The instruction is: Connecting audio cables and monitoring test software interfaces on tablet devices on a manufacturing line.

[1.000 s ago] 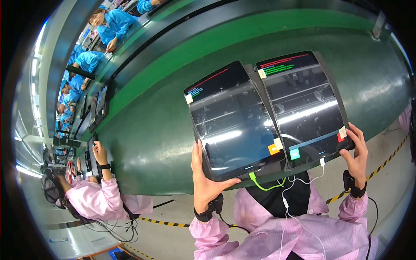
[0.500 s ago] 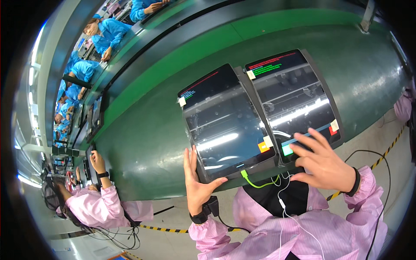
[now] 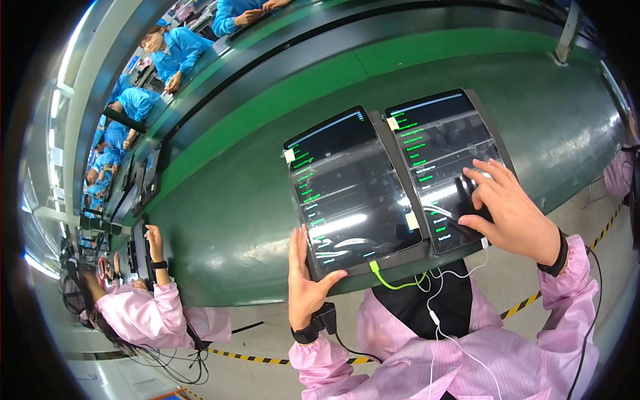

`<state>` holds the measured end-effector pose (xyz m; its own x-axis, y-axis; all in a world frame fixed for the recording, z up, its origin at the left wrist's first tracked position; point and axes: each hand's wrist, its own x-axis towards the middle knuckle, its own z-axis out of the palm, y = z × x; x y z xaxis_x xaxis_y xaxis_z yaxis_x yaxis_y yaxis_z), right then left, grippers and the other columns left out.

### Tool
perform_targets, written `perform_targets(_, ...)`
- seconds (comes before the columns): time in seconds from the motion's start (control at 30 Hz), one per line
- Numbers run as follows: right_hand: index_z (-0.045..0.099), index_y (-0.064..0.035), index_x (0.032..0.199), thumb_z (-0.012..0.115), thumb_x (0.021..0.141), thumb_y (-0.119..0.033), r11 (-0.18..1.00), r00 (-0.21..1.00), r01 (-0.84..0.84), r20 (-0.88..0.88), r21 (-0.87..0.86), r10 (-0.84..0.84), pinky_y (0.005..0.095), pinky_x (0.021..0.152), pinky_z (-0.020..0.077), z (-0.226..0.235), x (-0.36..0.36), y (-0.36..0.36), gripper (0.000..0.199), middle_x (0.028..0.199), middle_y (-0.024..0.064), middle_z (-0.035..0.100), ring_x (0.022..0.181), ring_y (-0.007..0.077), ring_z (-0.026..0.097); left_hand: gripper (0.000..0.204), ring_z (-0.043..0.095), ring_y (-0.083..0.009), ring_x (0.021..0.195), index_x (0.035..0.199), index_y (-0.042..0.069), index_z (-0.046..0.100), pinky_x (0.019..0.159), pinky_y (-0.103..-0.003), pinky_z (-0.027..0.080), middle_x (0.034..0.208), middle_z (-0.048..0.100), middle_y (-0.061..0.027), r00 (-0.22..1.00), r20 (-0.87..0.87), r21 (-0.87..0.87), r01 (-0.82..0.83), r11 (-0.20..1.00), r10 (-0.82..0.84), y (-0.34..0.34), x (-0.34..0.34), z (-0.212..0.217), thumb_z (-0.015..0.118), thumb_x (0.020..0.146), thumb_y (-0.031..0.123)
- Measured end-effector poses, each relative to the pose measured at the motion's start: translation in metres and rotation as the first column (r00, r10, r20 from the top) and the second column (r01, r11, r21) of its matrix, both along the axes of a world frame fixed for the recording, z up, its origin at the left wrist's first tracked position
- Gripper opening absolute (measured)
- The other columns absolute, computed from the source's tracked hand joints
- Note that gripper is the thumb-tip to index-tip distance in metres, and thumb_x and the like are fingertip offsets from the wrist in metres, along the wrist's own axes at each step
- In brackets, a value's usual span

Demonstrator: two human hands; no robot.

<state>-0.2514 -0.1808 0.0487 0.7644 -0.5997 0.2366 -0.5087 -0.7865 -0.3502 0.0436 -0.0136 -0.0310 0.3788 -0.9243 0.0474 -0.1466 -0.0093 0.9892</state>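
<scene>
Two black tablets lie side by side on the green bench, tilted slightly; both screens show lists of green and white text lines. My left hand (image 3: 309, 288) is at the near left corner of the left tablet (image 3: 357, 190), fingers straight along its side and thumb stretched by its near edge. My right hand (image 3: 517, 213) is over the lower right part of the right tablet (image 3: 443, 143), fingers bent and apart; I cannot tell whether a fingertip touches the glass. A bright green cable (image 3: 393, 286) is plugged into the left tablet. A white plug (image 3: 485, 244) is at the right one's near edge.
The green bench (image 3: 233, 200) curves across the view. White earphone-like wires (image 3: 434, 316) hang over my pink smock. At the left, a co-worker in pink (image 3: 143, 310) raises a hand by a dark device. Several people in blue (image 3: 180, 53) sit beyond the rail.
Both screens have switched to text lists, and the coloured blocks are gone. My right hand has moved up and right over the right tablet. My left hand stays at its corner.
</scene>
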Motion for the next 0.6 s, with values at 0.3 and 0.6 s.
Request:
perform_targets(0.3, 0.048, -0.0013, 0.073, 0.067, 0.076, -0.013, 0.989, 0.956, 0.076, 0.274, 0.124, -0.108, 0.0411, 0.091, 0.0397, -0.002, -0.009, -0.005, 0.023, 0.104, 0.0207, 0.059, 0.107, 0.0374, 0.05, 0.101, 0.029, -0.0257, 0.131, 0.14, -0.002, 0.012, 0.106, -0.034, 0.025, 0.143, 0.025, -0.0204, 0.997, 0.071, -0.018, -0.005, 1.0, 0.007, 0.002, 0.001, -0.001, 0.075, 0.061, -0.005)
perform_targets(0.6, 0.062, 0.0027, 0.069, 0.067, 0.077, -0.013, 0.795, 0.926, 0.277, 0.071, 0.54, -0.371, 0.0272, 0.046, 0.0418, -0.046, -0.075, 0.039, 0.018, 0.056, 0.0109, 0.059, 0.047, 0.0164, 0.057, 0.095, 0.029, -0.0254, 0.13, 0.141, 0.001, 0.013, 0.106, -0.034, 0.026, 0.143, 0.024, -0.0197, 0.995, 0.102, -0.023, 0.014, 1.0, -0.011, 0.003, 0.007, -0.004, 0.067, 0.064, -0.013)
